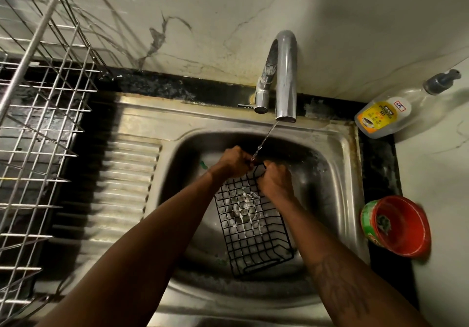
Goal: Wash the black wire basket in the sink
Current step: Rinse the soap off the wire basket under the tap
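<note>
Both hands meet at one end of the basket, the end nearest the tap, where the thin stream of water lands. The left hand pinches the rim wire there; the right hand curls round the same end. The basket sits in the sink, its long axis running from the tap back toward the person. Rinsing the rest probably means drawing it toward the tap.
</note>
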A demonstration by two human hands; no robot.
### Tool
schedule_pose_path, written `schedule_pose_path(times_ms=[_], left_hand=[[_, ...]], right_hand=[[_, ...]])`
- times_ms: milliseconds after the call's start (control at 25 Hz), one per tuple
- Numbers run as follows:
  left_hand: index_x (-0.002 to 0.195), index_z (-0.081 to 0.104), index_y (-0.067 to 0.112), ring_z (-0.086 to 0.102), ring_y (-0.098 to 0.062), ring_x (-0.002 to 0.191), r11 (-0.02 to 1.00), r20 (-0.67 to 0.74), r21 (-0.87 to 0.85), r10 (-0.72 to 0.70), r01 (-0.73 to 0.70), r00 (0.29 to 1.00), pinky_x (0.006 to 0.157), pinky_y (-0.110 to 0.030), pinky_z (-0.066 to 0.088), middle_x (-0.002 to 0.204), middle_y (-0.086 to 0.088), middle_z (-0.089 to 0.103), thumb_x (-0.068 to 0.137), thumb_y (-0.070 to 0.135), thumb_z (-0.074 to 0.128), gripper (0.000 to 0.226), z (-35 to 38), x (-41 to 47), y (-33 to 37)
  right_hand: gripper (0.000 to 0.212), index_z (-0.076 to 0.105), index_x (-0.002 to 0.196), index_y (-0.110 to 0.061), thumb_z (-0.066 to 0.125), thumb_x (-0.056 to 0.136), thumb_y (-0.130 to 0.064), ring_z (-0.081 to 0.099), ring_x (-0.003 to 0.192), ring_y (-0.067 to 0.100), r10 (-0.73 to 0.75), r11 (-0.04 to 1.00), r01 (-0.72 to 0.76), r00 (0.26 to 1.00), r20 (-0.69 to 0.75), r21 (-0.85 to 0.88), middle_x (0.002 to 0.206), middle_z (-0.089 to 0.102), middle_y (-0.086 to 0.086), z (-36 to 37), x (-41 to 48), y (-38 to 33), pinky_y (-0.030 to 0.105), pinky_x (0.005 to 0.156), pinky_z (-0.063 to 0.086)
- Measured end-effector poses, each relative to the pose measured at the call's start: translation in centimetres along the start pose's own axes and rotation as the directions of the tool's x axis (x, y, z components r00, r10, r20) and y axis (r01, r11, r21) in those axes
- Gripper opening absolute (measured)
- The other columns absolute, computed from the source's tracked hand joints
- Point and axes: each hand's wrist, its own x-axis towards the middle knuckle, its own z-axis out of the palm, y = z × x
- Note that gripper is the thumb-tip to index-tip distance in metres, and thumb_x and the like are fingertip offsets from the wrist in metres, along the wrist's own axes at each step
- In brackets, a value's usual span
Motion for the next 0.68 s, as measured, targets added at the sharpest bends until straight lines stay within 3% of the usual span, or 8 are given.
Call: schedule_pose_path(times_ms=[160, 320, 400, 520, 680], left_hand=[[0.112, 0.075, 0.009, 0.070, -0.024, 0.099, 0.995, -0.043, 0.098, 0.013, -0.009, 0.999, 0.081, -0.024, 0.053, 0.109, -0.011, 0.073, 0.094, 0.019, 0.068, 0.023, 1.3, 0.4, 0.8], [0.104, 0.077, 0.012, 0.066, -0.015, 0.097, 0.991, -0.007, 0.124, 0.055, -0.054, 0.998, 0.089, -0.024, 0.050, 0.104, -0.006, 0.074, 0.096, 0.020, 0.069, 0.014, -0.7, -0.2, -1.0], [0.106, 0.078, 0.013, 0.067, -0.015, 0.100, 0.988, 0.006, 0.146, 0.053, -0.053, 0.999, 0.096, -0.026, 0.052, 0.107, -0.005, 0.076, 0.095, 0.019, 0.070, 0.015, -1.8, -0.5, -1.8], [0.109, 0.075, 0.009, 0.070, -0.025, 0.102, 0.976, -0.002, 0.206, 0.065, -0.063, 0.998, 0.090, -0.031, 0.056, 0.108, -0.010, 0.072, 0.096, 0.019, 0.066, 0.018, -1.2, -0.4, -1.2], [0.123, 0.070, 0.007, 0.064, -0.035, 0.115, 0.954, -0.003, 0.241, 0.184, -0.178, 0.983, 0.097, -0.038, 0.053, 0.122, -0.018, 0.068, 0.097, 0.017, 0.064, 0.029, 1.5, -0.6, 2.6]], right_hand=[[0.041, 0.061, 0.130, -0.024, 0.061, 0.093, -0.009, 0.053, 0.074, 0.011, 0.092, 0.994, -0.090, 0.996, -0.023, 0.054, 0.104, 0.063, 0.001, -0.4, 0.7, 1.4, 0.022, 0.060, 0.044], [0.052, 0.055, 0.140, -0.024, 0.067, 0.091, -0.012, 0.062, 0.097, 0.020, 0.158, 0.980, -0.156, 0.987, -0.003, 0.125, 0.116, 0.067, 0.007, -1.0, 1.0, 2.5, 0.029, 0.074, 0.054], [0.056, 0.052, 0.144, -0.025, 0.065, 0.092, -0.009, 0.064, 0.093, 0.020, 0.151, 0.982, -0.149, 0.989, -0.003, 0.117, 0.116, 0.066, 0.009, -1.0, 0.9, 2.6, 0.032, 0.073, 0.059], [0.057, 0.049, 0.146, -0.027, 0.063, 0.094, -0.008, 0.058, 0.086, 0.014, 0.144, 0.987, -0.144, 0.990, 0.000, 0.078, 0.118, 0.064, 0.008, -0.7, 1.0, 2.3, 0.027, 0.063, 0.053], [0.050, 0.053, 0.143, -0.028, 0.050, 0.098, -0.006, 0.061, 0.105, 0.025, 0.097, 0.995, -0.097, 0.995, 0.003, 0.016, 0.125, 0.064, 0.010, -1.3, 0.8, 1.7, 0.029, 0.078, 0.048]])
